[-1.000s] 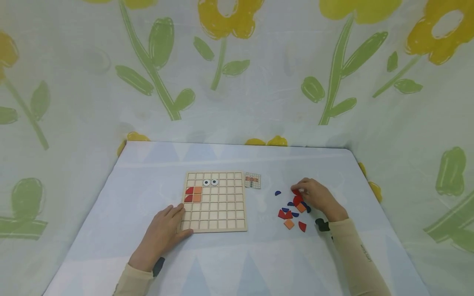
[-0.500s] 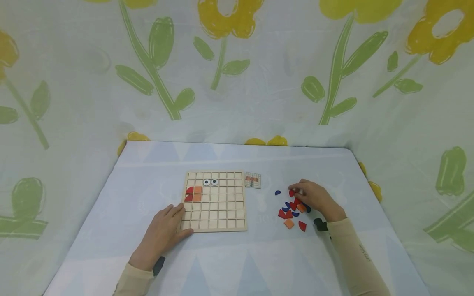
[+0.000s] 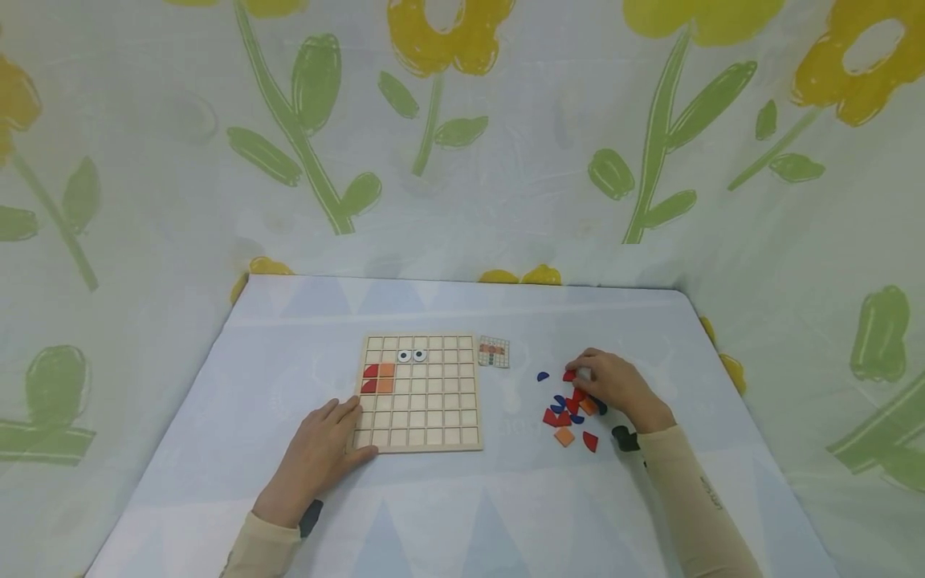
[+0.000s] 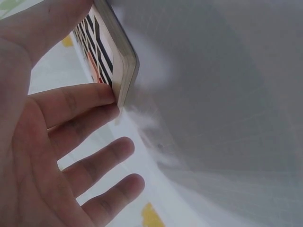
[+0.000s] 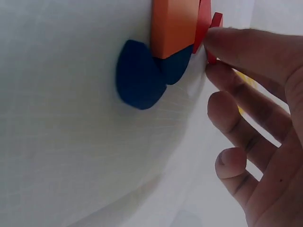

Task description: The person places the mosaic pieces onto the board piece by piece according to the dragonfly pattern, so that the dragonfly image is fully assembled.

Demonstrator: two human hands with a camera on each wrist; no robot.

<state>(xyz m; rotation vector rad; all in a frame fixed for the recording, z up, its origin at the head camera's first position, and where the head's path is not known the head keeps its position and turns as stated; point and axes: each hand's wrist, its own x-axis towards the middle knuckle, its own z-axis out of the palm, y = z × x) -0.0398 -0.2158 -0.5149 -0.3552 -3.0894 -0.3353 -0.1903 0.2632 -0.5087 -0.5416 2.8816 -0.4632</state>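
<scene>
My left hand (image 3: 318,449) rests against the left and front edges of a wooden grid board (image 3: 444,419), its fingers fairly straight. In the left wrist view the thumb and two fingertips touch the rim of the board (image 4: 124,71). Two red quarter-round tiles, two orange square tiles (image 3: 386,370) and two round eye tiles (image 3: 420,356) lie in the grid. My right hand (image 3: 614,381) pinches a red tile (image 3: 569,375) between thumb and index finger, just above a loose pile; the same red tile (image 5: 217,21) appears edge-on in the right wrist view.
Several red, blue and orange tiles lie under and in front of the right hand, among them an orange square (image 3: 564,437) and a red quarter-round (image 3: 590,441). A blue half-round (image 3: 543,376) lies apart. A pattern card (image 3: 494,352) lies beside the board.
The right hand has shifted slightly with a red tile between its fingertips. Red and blue tiles in the pile below have spread a little. The left hand and board have not moved.
</scene>
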